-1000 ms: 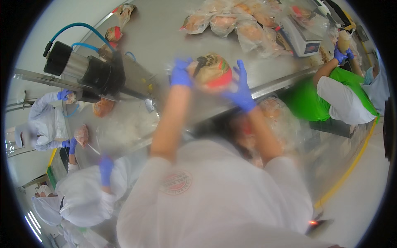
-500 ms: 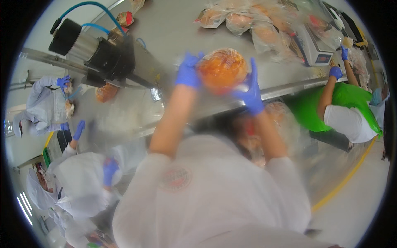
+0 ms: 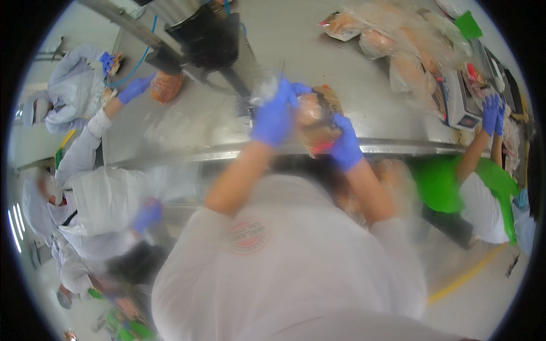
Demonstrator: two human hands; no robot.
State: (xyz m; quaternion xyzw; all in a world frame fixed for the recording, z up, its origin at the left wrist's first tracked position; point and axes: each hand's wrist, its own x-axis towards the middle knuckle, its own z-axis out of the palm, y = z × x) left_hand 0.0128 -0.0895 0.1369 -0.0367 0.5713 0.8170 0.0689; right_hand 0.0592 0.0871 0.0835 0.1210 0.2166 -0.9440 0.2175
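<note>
Both my hands, in blue gloves, hold a bagged chicken (image 3: 313, 111) just above the near edge of the steel table. My left hand (image 3: 276, 113) is closed round the gathered plastic at the bag's left end, and a crumpled clear tuft shows above its fingers. On the lower right side, my right hand (image 3: 346, 145) grips the bag, which carries brown and red print. Just left of the bag stands a black and metal machine (image 3: 207, 40) with a slim arm slanting down toward my left hand. Motion blurs the fingertips and part of the bag.
Several bagged chickens (image 3: 392, 42) lie in a heap at the back right, next to a white scale (image 3: 459, 102). At left a co-worker's gloved hand (image 3: 135, 89) touches an orange bagged chicken (image 3: 166, 86). Another worker in a green apron (image 3: 438, 179) stands at right.
The bagged chicken has turned, showing its printed side. My left hand has moved to its gathered end, nearer the machine. A co-worker at left has reached to the orange bagged chicken.
</note>
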